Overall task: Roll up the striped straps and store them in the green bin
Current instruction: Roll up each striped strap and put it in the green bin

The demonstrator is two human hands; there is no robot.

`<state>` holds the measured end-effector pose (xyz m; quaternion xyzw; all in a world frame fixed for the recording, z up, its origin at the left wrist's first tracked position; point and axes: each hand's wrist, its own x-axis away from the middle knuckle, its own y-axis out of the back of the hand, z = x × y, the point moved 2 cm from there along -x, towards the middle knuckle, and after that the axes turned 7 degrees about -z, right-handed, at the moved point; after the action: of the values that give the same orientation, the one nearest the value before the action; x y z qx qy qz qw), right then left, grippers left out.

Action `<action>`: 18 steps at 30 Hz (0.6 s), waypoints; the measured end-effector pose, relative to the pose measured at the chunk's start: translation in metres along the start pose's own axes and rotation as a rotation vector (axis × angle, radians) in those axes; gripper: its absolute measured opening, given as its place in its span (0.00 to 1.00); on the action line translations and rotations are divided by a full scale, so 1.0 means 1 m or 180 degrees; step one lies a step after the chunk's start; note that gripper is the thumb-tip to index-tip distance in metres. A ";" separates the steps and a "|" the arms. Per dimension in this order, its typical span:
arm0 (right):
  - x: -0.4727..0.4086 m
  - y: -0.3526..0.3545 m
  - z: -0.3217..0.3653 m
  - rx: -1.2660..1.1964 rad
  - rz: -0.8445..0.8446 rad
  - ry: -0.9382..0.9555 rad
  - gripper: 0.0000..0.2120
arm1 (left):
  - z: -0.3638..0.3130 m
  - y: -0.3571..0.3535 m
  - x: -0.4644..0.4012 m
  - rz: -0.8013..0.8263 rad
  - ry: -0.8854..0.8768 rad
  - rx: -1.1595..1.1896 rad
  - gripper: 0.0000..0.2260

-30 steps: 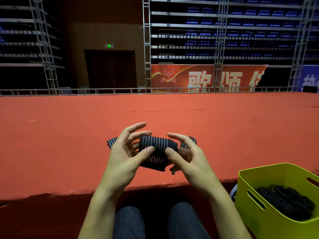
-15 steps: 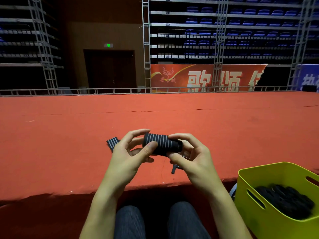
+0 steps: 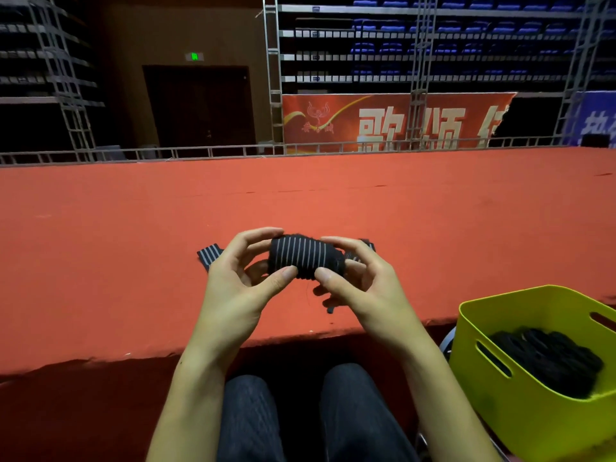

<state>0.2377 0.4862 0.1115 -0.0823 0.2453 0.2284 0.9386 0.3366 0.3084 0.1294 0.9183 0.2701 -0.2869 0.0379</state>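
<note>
**Rolling a strap**

The left hand (image 3: 240,288) and right hand (image 3: 363,285) pinch a rolled striped strap (image 3: 305,258) above the red stage (image 3: 133,248). It looks almost rolled. Next, it must go in the green bin (image 3: 520,405), held tight.

Both forearms bare, reaching up from the lower edge of the head view and converging toward the middle. Left hand (image 3: 240,281) turned palm inward, fingers curled over the top of the rolled strap (image 3: 305,258), thumb pressed against its near underside. Right hand (image 3: 363,281) mirrored opposite, index finger arched over the roll's right end, thumb tip set against the near side just beside the left thumb, thumbs close but apart. Wrists roughly level, slightly bent. Knees in dark trousers (image 3: 353,415) below, between the forearms.
</note>
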 end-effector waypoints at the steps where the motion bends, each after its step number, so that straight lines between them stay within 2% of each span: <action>1: -0.002 0.002 -0.003 0.0038 -0.0020 0.0038 0.19 | 0.005 -0.002 -0.002 0.0010 -0.0004 0.0000 0.22; 10: -0.015 0.043 -0.027 0.0573 -0.0306 0.0262 0.21 | 0.046 -0.037 -0.025 0.0436 0.0283 -0.0195 0.18; 18: -0.030 0.119 -0.025 0.1277 -0.0413 0.0260 0.25 | 0.081 -0.116 -0.056 0.0827 0.0318 -0.0232 0.16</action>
<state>0.1483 0.5727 0.0996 0.0814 0.3178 0.1105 0.9382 0.1971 0.3628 0.1027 0.9567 0.1607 -0.2236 0.0946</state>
